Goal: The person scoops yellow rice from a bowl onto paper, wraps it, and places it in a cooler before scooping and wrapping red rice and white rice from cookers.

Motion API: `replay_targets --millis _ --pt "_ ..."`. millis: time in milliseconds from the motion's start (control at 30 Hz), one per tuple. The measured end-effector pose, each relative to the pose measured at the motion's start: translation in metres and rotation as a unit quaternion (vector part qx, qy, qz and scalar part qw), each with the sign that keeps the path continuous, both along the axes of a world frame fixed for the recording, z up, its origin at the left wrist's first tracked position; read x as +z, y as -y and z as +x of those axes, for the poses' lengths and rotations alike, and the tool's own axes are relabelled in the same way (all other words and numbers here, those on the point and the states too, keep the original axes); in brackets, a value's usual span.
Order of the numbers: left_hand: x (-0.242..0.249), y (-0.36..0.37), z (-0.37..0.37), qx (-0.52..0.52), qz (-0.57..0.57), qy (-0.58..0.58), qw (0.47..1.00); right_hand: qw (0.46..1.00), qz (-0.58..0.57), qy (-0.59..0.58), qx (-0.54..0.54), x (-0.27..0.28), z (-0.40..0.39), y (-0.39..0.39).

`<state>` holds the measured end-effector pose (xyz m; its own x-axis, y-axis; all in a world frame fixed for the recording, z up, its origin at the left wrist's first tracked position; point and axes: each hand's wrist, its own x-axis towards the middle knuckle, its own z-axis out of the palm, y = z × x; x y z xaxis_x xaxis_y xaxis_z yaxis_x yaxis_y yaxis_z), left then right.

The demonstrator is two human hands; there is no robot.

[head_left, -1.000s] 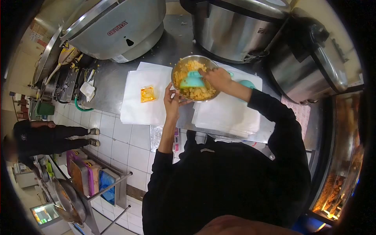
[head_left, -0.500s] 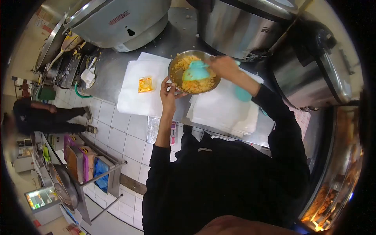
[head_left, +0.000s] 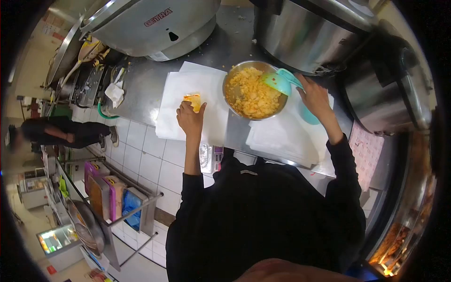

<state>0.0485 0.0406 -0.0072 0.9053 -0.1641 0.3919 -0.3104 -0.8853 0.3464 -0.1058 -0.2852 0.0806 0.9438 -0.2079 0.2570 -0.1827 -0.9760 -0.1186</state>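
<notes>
A steel bowl point(head_left: 228, 99) of yellow-orange rice point(head_left: 253, 96) stands on the counter. My right hand point(head_left: 314, 95) is closed around the handle of a turquoise scoop point(head_left: 278, 83), whose cup rests at the bowl's right side. On the left stack of white paper point(head_left: 171, 113) lies a small yellow-orange packet point(head_left: 193, 100). My left hand point(head_left: 191, 120) is over the packet's lower part, its thumb and fingers spread. A second stack of white paper point(head_left: 282, 141) lies below and right of the bowl, with a turquoise round object point(head_left: 309, 115) on it.
Large steel cookers point(head_left: 310, 37) stand behind the bowl, and a big grey GETRA container point(head_left: 155, 28) is at the back left. A crumpled white cloth point(head_left: 115, 93) lies at the counter's left. Another person point(head_left: 61, 131) stands far left. A lit food display point(head_left: 394, 239) is at lower right.
My left hand has let go of the bowl and moved left to the packet. The scoop has shifted to the bowl's right side. The bowl now sits on the counter, and the view has shifted.
</notes>
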Motion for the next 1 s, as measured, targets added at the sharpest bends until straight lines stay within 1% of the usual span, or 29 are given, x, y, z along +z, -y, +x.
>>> replay_targets --millis 67,200,300,333,433,533,567,633,667,767,833,867,967,1000 --pt "0.004 -0.003 0.005 -0.014 -0.015 -0.034 0.999 1.000 0.007 0.008 -0.019 -0.004 -0.003 -0.001" --pt "0.000 -0.010 0.013 -0.038 0.044 -0.043 0.997 0.995 0.043 -0.014 -0.086 -0.005 -0.003 -0.016" --pt "-0.002 -0.019 0.025 -0.091 0.031 -0.095 0.991 0.993 0.053 -0.003 -0.107 -0.004 -0.001 -0.026" --pt "0.001 -0.021 0.027 -0.111 -0.002 -0.104 0.988 0.991 0.051 -0.007 -0.127 -0.001 -0.002 -0.031" --pt "0.013 -0.018 0.041 -0.156 -0.024 -0.082 0.984 0.983 0.081 -0.022 -0.165 0.008 -0.004 -0.045" --pt "0.013 -0.020 0.066 -0.296 0.026 -0.023 0.955 0.980 0.087 0.001 -0.178 0.007 -0.012 -0.056" --pt "0.016 -0.021 0.076 -0.314 0.038 -0.051 0.947 0.980 0.076 0.007 -0.181 0.005 -0.016 -0.059" --pt "0.030 -0.020 0.092 -0.365 0.077 -0.070 0.925 0.981 0.055 0.023 -0.185 0.000 -0.023 -0.065" --pt "0.039 -0.018 0.100 -0.399 0.067 -0.087 0.910 0.983 0.035 0.018 -0.182 0.000 -0.025 -0.066" --pt "0.055 0.011 0.132 -0.455 0.027 -0.091 0.885 0.978 0.062 0.037 -0.194 0.006 -0.027 -0.074" --pt "0.066 0.045 0.150 -0.478 0.008 -0.035 0.878 0.977 0.032 0.051 -0.202 0.007 -0.022 -0.077" --pt "0.070 0.062 0.155 -0.484 0.003 -0.029 0.875 0.977 0.018 0.057 -0.207 0.008 -0.019 -0.078" --pt "0.065 0.108 0.167 -0.489 -0.011 -0.020 0.872 0.976 -0.028 -0.010 -0.218 0.014 -0.004 -0.083" --pt "0.060 0.116 0.167 -0.487 -0.015 -0.018 0.873 0.972 -0.117 -0.012 -0.203 0.009 0.000 -0.083"
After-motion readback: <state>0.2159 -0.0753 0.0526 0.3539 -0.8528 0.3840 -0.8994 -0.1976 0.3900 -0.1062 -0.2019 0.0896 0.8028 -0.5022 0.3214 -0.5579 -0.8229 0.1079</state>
